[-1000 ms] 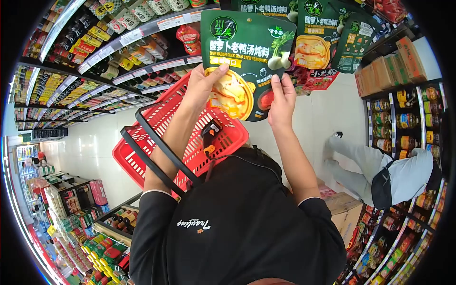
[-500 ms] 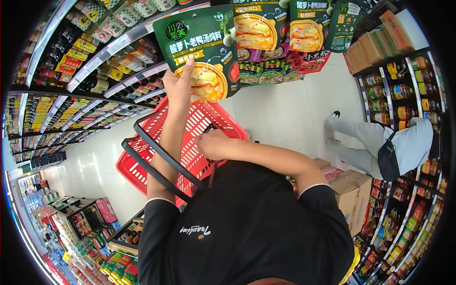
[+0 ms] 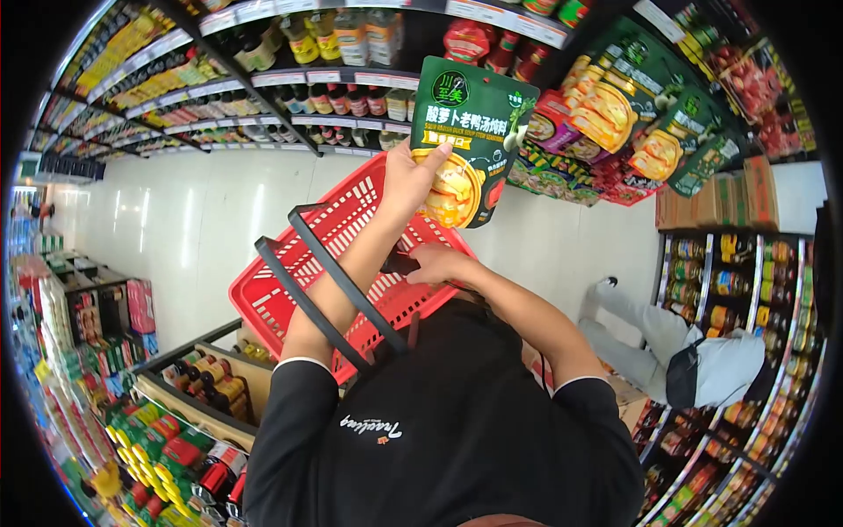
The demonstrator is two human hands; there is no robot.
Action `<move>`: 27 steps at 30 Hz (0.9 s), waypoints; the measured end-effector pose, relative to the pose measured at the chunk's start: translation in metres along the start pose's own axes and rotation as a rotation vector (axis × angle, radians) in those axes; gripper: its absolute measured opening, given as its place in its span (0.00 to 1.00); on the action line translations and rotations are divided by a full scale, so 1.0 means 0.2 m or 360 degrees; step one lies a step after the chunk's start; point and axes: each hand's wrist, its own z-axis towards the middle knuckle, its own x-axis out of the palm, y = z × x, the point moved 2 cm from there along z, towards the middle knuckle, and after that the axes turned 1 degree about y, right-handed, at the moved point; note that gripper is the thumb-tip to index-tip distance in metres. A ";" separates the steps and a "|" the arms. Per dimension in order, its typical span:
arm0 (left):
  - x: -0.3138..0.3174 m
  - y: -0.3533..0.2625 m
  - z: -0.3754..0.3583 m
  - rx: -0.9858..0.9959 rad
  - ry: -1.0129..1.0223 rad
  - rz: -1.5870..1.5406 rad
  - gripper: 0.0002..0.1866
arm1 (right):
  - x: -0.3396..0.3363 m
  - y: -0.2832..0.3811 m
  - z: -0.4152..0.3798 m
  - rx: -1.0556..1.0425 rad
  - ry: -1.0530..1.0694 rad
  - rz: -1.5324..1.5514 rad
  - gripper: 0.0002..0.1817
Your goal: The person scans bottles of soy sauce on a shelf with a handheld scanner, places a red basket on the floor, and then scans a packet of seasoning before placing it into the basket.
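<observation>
In my left hand (image 3: 411, 178) is a dark green pouch of soup stew seasoning (image 3: 474, 132), gripped at its lower left edge with the thumb across the front. The pouch stands upright, its printed face towards me, showing a bowl of soup. A red plastic shopping basket (image 3: 263, 294) hangs in front of my body, and my left forearm passes through its two black handles (image 3: 338, 285). Over the basket's near right side is my right hand (image 3: 436, 263), its fingers curled at a small dark object (image 3: 399, 262) whose kind I cannot make out.
Similar green pouches (image 3: 606, 105) hang in a display at the upper right. Shelves of bottles (image 3: 351, 97) run along the far side. Another person (image 3: 702, 360) stands at the right by shelves of jars (image 3: 694, 290). Cardboard boxes (image 3: 724, 198) sit above those jars.
The view has turned, so shelves and display sit further right. The pouch in my left hand is lower and apart from the hanging pouches. Both hands keep their holds.
</observation>
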 end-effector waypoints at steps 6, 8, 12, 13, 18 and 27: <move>-0.25 -0.15 -0.06 0.0133 -0.0187 -0.0039 0.09 | -0.14 0.16 -0.53 -0.0507 -0.0024 0.0585 0.27; -0.32 -0.15 -0.07 0.0128 -0.0256 -0.0113 0.09 | -0.16 0.05 -0.72 -0.0613 -0.0029 0.0933 0.27; -0.35 -0.11 -0.10 0.0100 -0.0350 -0.0061 0.09 | -0.18 -0.03 -0.93 -0.0996 -0.0146 0.1858 0.23; -0.34 -0.08 -0.11 0.0070 -0.0336 -0.0074 0.09 | -0.21 0.00 -0.90 -0.1140 -0.0060 0.1841 0.22; -0.19 0.06 -0.21 -0.0125 -0.0461 0.0129 0.15 | -0.26 0.17 -0.64 -0.1036 -0.0370 0.1781 0.15; 0.17 0.17 -0.49 -0.0110 -0.0329 0.0436 0.19 | -0.70 -0.47 -0.85 -0.1373 -0.1665 0.0860 0.27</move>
